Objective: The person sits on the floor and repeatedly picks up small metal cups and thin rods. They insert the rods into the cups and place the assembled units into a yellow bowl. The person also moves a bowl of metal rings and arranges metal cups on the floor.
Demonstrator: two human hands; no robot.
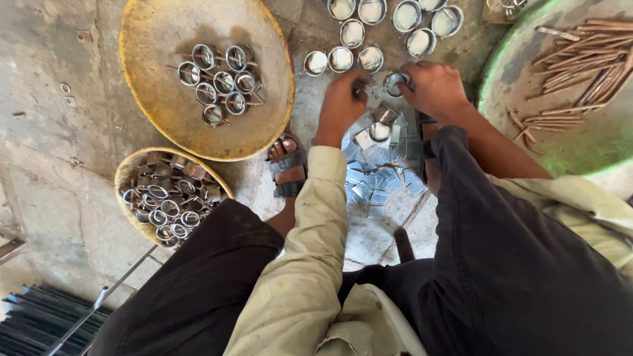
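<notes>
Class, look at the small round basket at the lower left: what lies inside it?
The small basket is heaped with shiny metal rings. Its bottom is covered by the rings, and its lower right edge disappears behind the person's dark trouser leg.

fingertips of both hands (389, 92) hidden, green tray (527, 86) cut off at right edge
</notes>
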